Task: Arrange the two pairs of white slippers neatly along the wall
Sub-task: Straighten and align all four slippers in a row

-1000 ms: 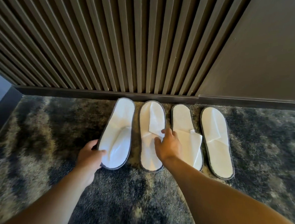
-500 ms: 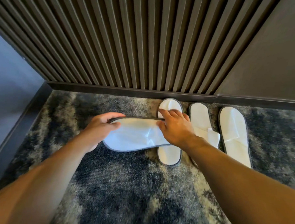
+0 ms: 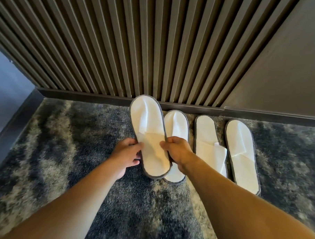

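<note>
Both hands hold the leftmost white slipper (image 3: 149,129), grey-edged, lifted above the carpet with its toe toward the wall. My left hand (image 3: 127,154) grips its left edge and my right hand (image 3: 177,151) its right edge. It partly overlaps the second slipper (image 3: 178,124), which lies flat on the carpet. To the right lie the third slipper (image 3: 209,143) and the fourth slipper (image 3: 241,152), side by side, toes near the baseboard.
A slatted dark wood wall (image 3: 120,45) with a dark baseboard (image 3: 100,97) runs across the back. A mottled grey carpet (image 3: 71,142) covers the floor. A dark ledge (image 3: 10,123) borders the carpet on the left.
The leftmost slipper was lifted off the carpet, turned sideways between both hands, and now points toward the wall again, held over the second slipper.
</note>
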